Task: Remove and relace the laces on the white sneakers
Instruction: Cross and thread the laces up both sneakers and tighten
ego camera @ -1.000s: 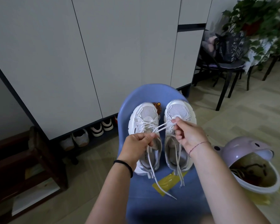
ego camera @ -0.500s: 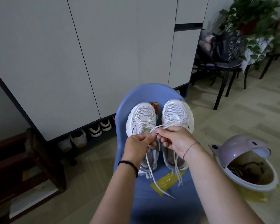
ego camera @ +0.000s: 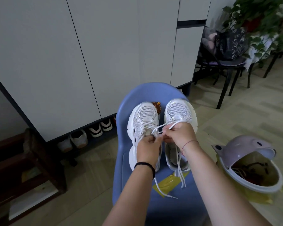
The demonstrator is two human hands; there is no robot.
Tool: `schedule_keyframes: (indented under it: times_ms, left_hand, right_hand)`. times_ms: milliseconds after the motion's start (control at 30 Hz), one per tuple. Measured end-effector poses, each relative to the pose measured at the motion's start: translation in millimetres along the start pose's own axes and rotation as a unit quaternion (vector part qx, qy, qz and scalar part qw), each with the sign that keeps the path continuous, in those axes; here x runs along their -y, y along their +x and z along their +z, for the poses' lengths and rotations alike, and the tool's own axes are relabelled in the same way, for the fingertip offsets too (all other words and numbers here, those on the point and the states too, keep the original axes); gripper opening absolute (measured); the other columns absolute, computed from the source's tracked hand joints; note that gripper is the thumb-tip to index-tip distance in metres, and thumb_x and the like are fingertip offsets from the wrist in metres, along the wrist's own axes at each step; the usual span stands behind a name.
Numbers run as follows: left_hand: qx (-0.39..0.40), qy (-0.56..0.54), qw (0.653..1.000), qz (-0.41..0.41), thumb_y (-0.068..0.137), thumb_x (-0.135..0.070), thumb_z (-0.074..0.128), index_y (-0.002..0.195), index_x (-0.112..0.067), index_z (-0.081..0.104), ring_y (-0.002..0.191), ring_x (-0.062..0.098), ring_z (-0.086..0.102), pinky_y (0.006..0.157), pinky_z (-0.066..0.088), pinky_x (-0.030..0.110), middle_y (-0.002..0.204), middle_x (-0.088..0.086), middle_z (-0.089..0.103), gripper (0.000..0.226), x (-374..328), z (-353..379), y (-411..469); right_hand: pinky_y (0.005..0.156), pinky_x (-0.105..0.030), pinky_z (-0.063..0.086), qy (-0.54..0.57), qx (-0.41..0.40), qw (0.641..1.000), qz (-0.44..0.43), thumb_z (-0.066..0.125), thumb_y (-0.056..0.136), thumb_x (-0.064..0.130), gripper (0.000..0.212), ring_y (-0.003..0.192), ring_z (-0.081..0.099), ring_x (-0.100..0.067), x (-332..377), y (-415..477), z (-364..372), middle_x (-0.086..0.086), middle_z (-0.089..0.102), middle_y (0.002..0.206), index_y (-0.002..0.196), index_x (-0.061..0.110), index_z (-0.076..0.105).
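Note:
Two white sneakers stand side by side, toes away from me, on a blue chair (ego camera: pixel 147 93). My left hand (ego camera: pixel 148 147) sits over the tongue of the left sneaker (ego camera: pixel 144 115) and pinches its white lace (ego camera: pixel 155 128) near the upper eyelets. My right hand (ego camera: pixel 180 134) lies over the tongue of the right sneaker (ego camera: pixel 178 110) and pinches a loop of the same lace. The hands nearly touch. One loose lace end trails down over the seat, and the right sneaker's laces hang over its heel.
A yellow wrapper (ego camera: pixel 168 185) lies on the seat near me. A lilac lidded bin (ego camera: pixel 252 163) stands on the floor at right. Grey cabinets (ego camera: pixel 88 54) with shoes (ego camera: pixel 98 129) beneath fill the left, and a black chair (ego camera: pixel 225 66) with a bag stands far right.
My right hand drew back from above the right sneaker's toe toward my left hand, shortening the stretched lace into a loop. My left hand stayed on the left sneaker.

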State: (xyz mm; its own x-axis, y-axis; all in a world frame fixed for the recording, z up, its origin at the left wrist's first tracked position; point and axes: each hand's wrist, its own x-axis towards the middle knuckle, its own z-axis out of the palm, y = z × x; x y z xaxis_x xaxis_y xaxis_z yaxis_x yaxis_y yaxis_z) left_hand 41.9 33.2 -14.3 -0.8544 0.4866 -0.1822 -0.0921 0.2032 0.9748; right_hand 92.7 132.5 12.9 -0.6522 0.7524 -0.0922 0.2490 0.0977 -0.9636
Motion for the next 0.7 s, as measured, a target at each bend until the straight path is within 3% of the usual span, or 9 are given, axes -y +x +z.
schedule_keyframes:
  times_ms: [67,133,233,333,400,500,600,700]
  left_hand:
    - [0.009,-0.009,1.0,0.001,0.089,-0.026,0.068,0.08,-0.006,0.072,0.051,0.011,0.044,0.056,0.041,0.023,0.056,-0.002,0.057,0.023,0.8,3.3,-0.1]
    - [-0.008,-0.033,0.999,-0.005,0.088,-0.017,0.069,0.076,-0.011,0.073,0.062,0.018,0.052,0.067,0.051,0.028,0.066,0.006,0.063,0.014,3.3,2.6,3.1]
    - [-0.039,-0.061,0.997,-0.034,0.089,-0.007,0.063,0.067,-0.024,0.068,0.078,0.029,0.066,0.088,0.056,0.044,0.075,0.011,0.07,0.029,9.0,-3.0,11.0]
    - [-0.058,-0.079,0.993,-0.062,0.09,-0.003,0.057,0.068,-0.025,0.069,0.086,0.036,0.07,0.088,0.056,0.048,0.08,0.012,0.073,0.034,14.5,-7.8,19.3]
    - [-0.055,-0.083,0.993,-0.058,0.088,-0.018,0.061,0.06,-0.021,0.07,0.09,0.04,0.068,0.088,0.055,0.05,0.079,0.014,0.073,0.029,15.6,-6.2,20.1]
    - [-0.018,-0.086,0.995,-0.047,0.08,-0.044,0.068,0.073,-0.013,0.075,0.086,0.037,0.069,0.088,0.056,0.049,0.084,0.017,0.073,0.032,16.1,-3.0,17.3]
    - [-0.024,-0.091,0.994,-0.047,0.088,-0.024,0.068,0.089,-0.01,0.076,0.091,0.027,0.071,0.093,0.054,0.045,0.088,0.011,0.075,0.016,19.4,-5.5,21.6]
    - [-0.017,-0.144,0.986,-0.086,0.09,-0.012,0.064,0.1,0.002,0.071,0.099,0.039,0.068,0.094,0.053,0.049,0.096,0.022,0.073,0.019,14.0,-11.5,19.7]
  right_hand:
    - [0.079,-0.057,0.056,-0.029,0.013,0.999,0.005,0.061,0.081,-0.001,0.031,0.069,0.066,-0.035,-2.1,2.9,0.8,-0.018,0.066,0.068,0.056,0.015,0.068]
    - [0.081,-0.056,0.053,-0.032,0.021,0.999,0.016,0.057,0.085,-0.003,0.034,0.068,0.064,-0.032,-2.8,4.1,3.0,-0.017,0.063,0.065,0.056,0.014,0.064]
    - [0.082,-0.049,0.054,-0.049,0.023,0.998,0.017,0.053,0.089,-0.001,0.034,0.068,0.063,-0.029,-2.4,6.9,3.9,-0.012,0.064,0.061,0.06,0.013,0.062]
    - [0.074,-0.043,0.055,-0.073,0.03,0.997,0.012,0.05,0.09,0.0,0.03,0.068,0.063,-0.028,-2.6,9.9,4.9,-0.012,0.063,0.064,0.064,0.009,0.061]
    - [0.077,-0.044,0.056,-0.111,0.019,0.994,-0.009,0.054,0.088,0.004,0.025,0.066,0.068,-0.027,-4.3,12.5,6.6,-0.009,0.068,0.064,0.065,0.009,0.064]
    - [0.074,-0.045,0.059,-0.17,0.008,0.984,-0.059,0.063,0.083,0.013,0.015,0.067,0.07,-0.028,-4.5,12.7,11.6,-0.008,0.071,0.067,0.072,0.013,0.073]
    - [0.076,-0.046,0.058,-0.161,0.025,0.985,-0.065,0.066,0.081,0.011,0.011,0.07,0.07,-0.029,-3.9,10.2,16.3,-0.01,0.072,0.07,0.076,0.016,0.074]
    - [0.076,-0.046,0.059,-0.149,0.033,0.986,-0.071,0.064,0.082,0.005,0.021,0.069,0.071,-0.029,-3.8,9.3,16.3,-0.012,0.072,0.071,0.07,0.021,0.07]
